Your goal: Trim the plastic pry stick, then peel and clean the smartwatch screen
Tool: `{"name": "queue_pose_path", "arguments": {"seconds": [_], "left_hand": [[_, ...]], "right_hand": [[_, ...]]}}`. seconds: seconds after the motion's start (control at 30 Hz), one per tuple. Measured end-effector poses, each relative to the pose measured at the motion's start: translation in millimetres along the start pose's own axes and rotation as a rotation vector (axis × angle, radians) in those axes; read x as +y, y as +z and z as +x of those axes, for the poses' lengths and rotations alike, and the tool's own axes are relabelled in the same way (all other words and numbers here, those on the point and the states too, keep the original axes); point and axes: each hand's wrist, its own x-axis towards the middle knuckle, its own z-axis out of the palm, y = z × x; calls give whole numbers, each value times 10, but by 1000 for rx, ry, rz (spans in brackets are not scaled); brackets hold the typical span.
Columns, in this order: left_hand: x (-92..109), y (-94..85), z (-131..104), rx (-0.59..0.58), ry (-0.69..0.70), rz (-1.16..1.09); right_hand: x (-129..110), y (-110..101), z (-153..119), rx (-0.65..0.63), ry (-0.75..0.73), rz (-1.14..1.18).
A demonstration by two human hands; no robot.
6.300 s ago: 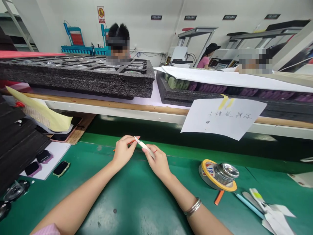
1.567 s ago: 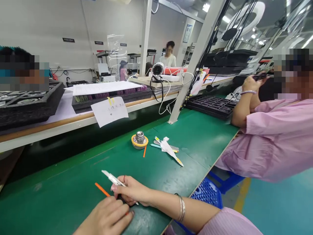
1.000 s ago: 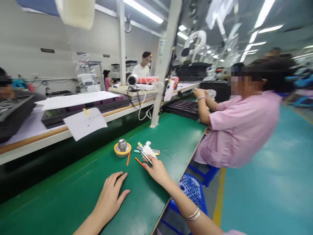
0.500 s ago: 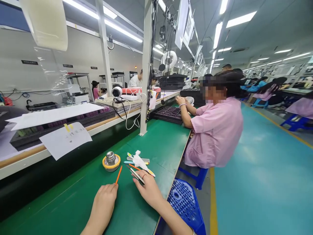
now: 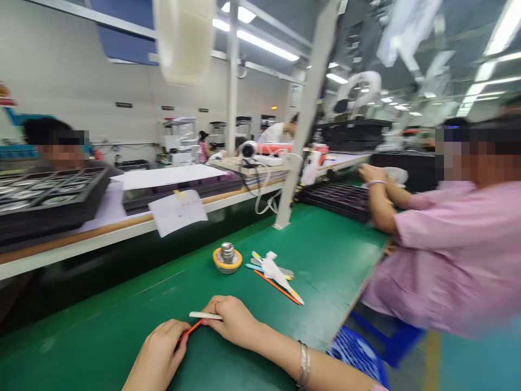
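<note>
My left hand [image 5: 158, 352] is closed on one end of a thin orange stick [image 5: 194, 328], low over the green bench. My right hand [image 5: 236, 321] grips a slim white tool [image 5: 203, 315] that points left; its exact kind is unclear. The right fingertips meet the far end of the orange stick. Beyond the hands stands a round container with a yellow rim [image 5: 220, 266] and a metal top [image 5: 227, 252]. To its right lie a crumpled white tissue [image 5: 273, 268], a second orange stick [image 5: 277, 286] and several pen-like tools.
A white post [image 5: 299, 130] rises from the green bench [image 5: 325, 255]. Along the left runs a raised shelf with a black tray [image 5: 52, 201] and a hanging paper note [image 5: 179, 210]. At right, a person in pink [image 5: 459, 260] sits by a black compartment tray [image 5: 336, 198]; a blue stool [image 5: 358, 358] is below.
My right hand has moved left and down from the tissue and tools to the orange stick in my left hand, carrying the white tool. The view has turned left.
</note>
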Motion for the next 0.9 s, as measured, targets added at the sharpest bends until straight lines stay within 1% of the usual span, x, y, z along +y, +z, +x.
{"name": "queue_pose_path", "arguments": {"seconds": [0.07, 0.1, 0.13, 0.2, 0.27, 0.33, 0.4, 0.47, 0.57, 0.63, 0.7, 0.83, 0.9], "left_hand": [[111, -176, -51, 86, -121, -232], [146, -260, -53, 150, -193, -365], [162, -339, -41, 211, -247, -437], [138, -469, 6, 331, -344, -542], [65, -560, 68, 420, -421, -651], [-25, -628, 128, 492, -471, -769], [-115, -694, 173, 573, -502, -869], [-200, -767, 198, 663, -518, -944], [-305, -870, 208, 761, -520, -1000], [-351, -917, 208, 770, -515, -1014], [-374, -945, 209, 742, -520, -1022], [-375, -966, 207, 651, -554, -1021], [-362, -974, 204, 608, -568, -1012]], "right_hand": [[-45, 82, 78, -32, 21, 72], [-76, 127, 126, -46, 37, 117], [-114, 180, 180, -62, 55, 169], [-212, 320, 294, -92, 97, 285], [-334, 495, 401, -126, 144, 402], [-469, 664, 500, -163, 185, 501], [-604, 776, 607, -184, 208, 579], [-736, 810, 735, -173, 202, 646], [-911, 768, 943, -132, 148, 727], [-990, 751, 1062, -121, 105, 760], [-1020, 778, 1143, -132, 75, 765], [-934, 894, 1202, -208, 51, 686], [-863, 908, 1198, -238, 37, 619]]}}
